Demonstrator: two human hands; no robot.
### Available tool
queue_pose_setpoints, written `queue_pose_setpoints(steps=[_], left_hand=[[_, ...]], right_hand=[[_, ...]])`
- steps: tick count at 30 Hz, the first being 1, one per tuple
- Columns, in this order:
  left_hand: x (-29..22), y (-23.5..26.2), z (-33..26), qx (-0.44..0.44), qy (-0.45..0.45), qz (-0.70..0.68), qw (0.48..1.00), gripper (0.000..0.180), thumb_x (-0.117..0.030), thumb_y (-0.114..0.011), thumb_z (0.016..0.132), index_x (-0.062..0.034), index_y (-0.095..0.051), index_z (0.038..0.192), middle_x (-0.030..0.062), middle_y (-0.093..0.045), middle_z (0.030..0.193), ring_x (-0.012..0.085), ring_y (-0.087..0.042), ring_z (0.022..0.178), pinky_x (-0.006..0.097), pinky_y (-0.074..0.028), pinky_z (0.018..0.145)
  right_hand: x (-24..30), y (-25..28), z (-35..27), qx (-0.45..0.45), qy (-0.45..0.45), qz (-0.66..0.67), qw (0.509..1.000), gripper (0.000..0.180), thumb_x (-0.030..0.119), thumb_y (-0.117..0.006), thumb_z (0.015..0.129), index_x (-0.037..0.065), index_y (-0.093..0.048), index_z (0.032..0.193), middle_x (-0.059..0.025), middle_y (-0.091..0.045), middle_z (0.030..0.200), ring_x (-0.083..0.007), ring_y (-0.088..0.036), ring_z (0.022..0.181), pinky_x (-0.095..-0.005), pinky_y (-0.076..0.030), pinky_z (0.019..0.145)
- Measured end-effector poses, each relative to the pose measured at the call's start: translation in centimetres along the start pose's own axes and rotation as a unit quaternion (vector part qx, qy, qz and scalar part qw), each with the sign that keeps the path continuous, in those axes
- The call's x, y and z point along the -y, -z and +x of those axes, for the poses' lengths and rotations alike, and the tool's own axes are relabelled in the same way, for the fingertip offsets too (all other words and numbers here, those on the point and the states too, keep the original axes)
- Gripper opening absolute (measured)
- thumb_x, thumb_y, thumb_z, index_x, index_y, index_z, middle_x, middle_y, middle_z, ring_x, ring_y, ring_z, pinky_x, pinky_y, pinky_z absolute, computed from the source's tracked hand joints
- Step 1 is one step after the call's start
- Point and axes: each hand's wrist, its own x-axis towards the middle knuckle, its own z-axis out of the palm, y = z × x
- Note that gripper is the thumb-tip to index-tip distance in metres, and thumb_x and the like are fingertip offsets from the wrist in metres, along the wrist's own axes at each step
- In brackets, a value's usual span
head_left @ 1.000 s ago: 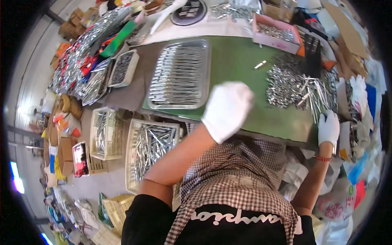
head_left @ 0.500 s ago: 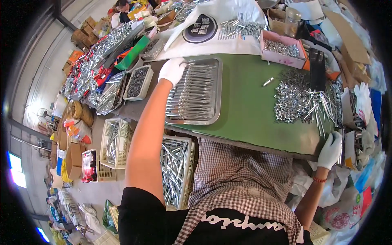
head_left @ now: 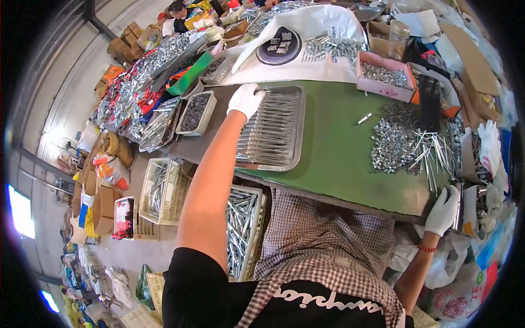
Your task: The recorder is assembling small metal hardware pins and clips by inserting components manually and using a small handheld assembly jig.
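Observation:
My left hand [head_left: 246, 101], in a white glove, is at the upper left of a shallow metal tray [head_left: 299, 128]. Its fingers are curled together by the ends of the thin metal rods [head_left: 272, 128] lying in rows in the tray; what they grip is hidden. At the right front corner of the green tabletop [head_left: 333, 147], my gloved right hand [head_left: 443, 210] is closed, its hold unclear. A shiny metal tube [head_left: 458, 208] stands right beside it. Near that hand are loose long bolts [head_left: 429, 156] and a heap of small metal parts [head_left: 391, 147].
A single metal piece [head_left: 364, 118] lies on the green top. Behind it are a pink box [head_left: 385, 76] of small parts and a white sack [head_left: 328, 68]. A white bin [head_left: 196, 113] is left of the tray. Crates of metal parts [head_left: 243, 229] stand below. Another person [head_left: 178, 15] is far left.
The whole view has shifted slightly, so the table and tray appear a little farther right and lower. Both hands keep their places by the tray and the table corner.

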Motion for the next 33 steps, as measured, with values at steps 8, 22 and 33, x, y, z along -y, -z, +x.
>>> queue_pose_setpoints(steps=[8,22,33], left_hand=[[2.7,0.5,-1.1,-0.079,-0.113,0.013,0.99,0.02,-0.021,-0.056,0.092,-0.0084,-0.07,0.098,0.017,-0.066,0.101,0.0367,-0.062,0.101,0.046,-0.049,0.091],[-3.4,0.0,-2.3,-0.081,-0.19,0.019,0.978,0.02,-0.019,-0.055,0.092,-0.0088,-0.071,0.095,0.0141,-0.067,0.096,0.0351,-0.064,0.095,0.046,-0.051,0.087],[-23.4,-9.3,-1.5,0.079,-0.214,0.037,0.973,0.018,-0.02,-0.059,0.091,-0.0099,-0.073,0.095,0.0153,-0.072,0.1,0.0333,-0.071,0.096,0.044,-0.056,0.084]], right_hand=[[-1.4,-0.5,0.0,-0.05,0.018,0.028,0.998,0.024,0.012,-0.051,0.101,-0.001,-0.063,0.118,-0.0179,-0.066,0.112,-0.0333,-0.063,0.107,-0.0404,-0.047,0.094],[14.8,0.7,0.8,0.019,0.226,0.162,0.96,0.022,-0.006,-0.056,0.089,0.003,-0.065,0.106,-0.0156,-0.064,0.101,-0.0313,-0.063,0.093,-0.0369,-0.05,0.084],[11.2,2.2,-5.1,0.096,0.179,0.118,0.972,0.018,-0.003,-0.059,0.087,0.002,-0.065,0.102,-0.0151,-0.065,0.097,-0.0348,-0.063,0.091,-0.0409,-0.051,0.081]])
